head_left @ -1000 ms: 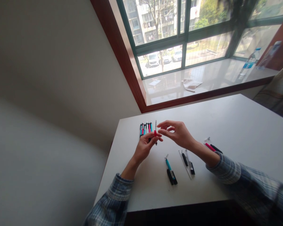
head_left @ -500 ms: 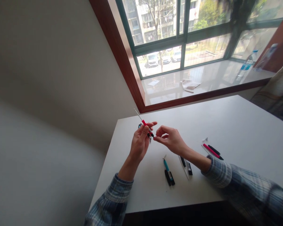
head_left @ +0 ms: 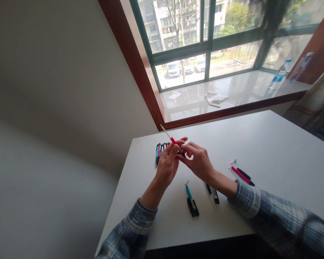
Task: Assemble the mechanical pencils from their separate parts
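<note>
My left hand [head_left: 167, 166] is closed around the red barrel of a pen [head_left: 173, 140], which it holds tilted above the table. A thin, pale refill [head_left: 165, 131] sticks out of the barrel's upper end. At the lower, black end of the pen, the thumb and fingers of my right hand [head_left: 201, 163] pinch it; their tips partly hide that end. Just behind my left hand lies a row of several pens [head_left: 158, 151] in blue, red and black, partly covered by it.
Blue and black pen parts [head_left: 191, 202] lie on the white table [head_left: 162, 230] in front of me. Black and clear pen parts [head_left: 215, 196] sit under my right forearm. A red barrel [head_left: 241, 174] with black and small parts is at right. Beyond, the windowsill holds a cloth [head_left: 215, 98] and bottles [head_left: 279, 75].
My left hand has shifted right with the pen, uncovering more of the pen row. My right hand's fingers have closed in on the pen's black end.
</note>
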A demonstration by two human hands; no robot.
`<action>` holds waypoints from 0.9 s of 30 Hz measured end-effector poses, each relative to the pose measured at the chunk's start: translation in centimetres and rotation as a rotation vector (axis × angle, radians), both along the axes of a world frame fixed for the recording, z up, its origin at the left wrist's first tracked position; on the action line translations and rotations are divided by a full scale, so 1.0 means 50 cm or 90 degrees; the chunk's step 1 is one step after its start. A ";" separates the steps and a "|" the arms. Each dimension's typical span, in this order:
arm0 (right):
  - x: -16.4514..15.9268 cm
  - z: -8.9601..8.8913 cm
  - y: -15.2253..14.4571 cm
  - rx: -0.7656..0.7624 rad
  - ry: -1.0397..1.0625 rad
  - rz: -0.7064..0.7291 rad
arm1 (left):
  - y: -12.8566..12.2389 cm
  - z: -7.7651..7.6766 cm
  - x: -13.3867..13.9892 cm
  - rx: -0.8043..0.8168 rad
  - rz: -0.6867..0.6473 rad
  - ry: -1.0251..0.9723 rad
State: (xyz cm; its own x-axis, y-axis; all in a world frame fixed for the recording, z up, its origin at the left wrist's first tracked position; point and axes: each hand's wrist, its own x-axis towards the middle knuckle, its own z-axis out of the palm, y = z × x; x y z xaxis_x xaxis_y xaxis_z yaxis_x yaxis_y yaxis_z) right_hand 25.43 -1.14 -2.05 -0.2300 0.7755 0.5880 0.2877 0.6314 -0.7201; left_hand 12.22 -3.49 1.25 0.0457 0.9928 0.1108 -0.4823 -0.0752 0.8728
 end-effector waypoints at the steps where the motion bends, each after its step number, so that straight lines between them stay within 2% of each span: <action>1: 0.000 -0.001 0.000 -0.008 0.002 0.001 | -0.001 0.000 0.000 -0.002 -0.002 0.003; 7: 0.005 0.007 0.006 -0.083 0.093 0.072 | 0.004 0.006 -0.018 0.001 -0.002 -0.028; 10: 0.009 0.022 0.012 -0.105 0.129 0.098 | 0.013 0.020 -0.046 0.000 0.007 -0.031; 13: 0.016 0.034 0.023 -0.138 0.144 0.102 | 0.021 0.022 -0.084 0.014 0.052 -0.017; 16: 0.037 0.037 0.044 -0.164 0.137 0.103 | 0.023 -0.003 -0.118 0.024 0.087 0.053; 21: 0.099 0.031 0.095 -0.142 0.098 0.099 | 0.016 -0.063 -0.143 0.043 0.083 0.302; 27: 0.151 0.021 0.120 -0.148 0.103 0.132 | 0.008 -0.092 -0.133 0.102 0.064 0.489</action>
State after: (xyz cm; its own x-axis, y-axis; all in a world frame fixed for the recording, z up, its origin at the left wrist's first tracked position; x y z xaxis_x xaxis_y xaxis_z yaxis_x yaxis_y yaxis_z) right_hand 32.98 4.87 -0.99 -0.3147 0.8396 0.4427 0.0410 0.4780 -0.8774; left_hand 5.56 -3.07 -3.33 0.0782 0.9710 0.2260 0.2673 -0.2388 0.9336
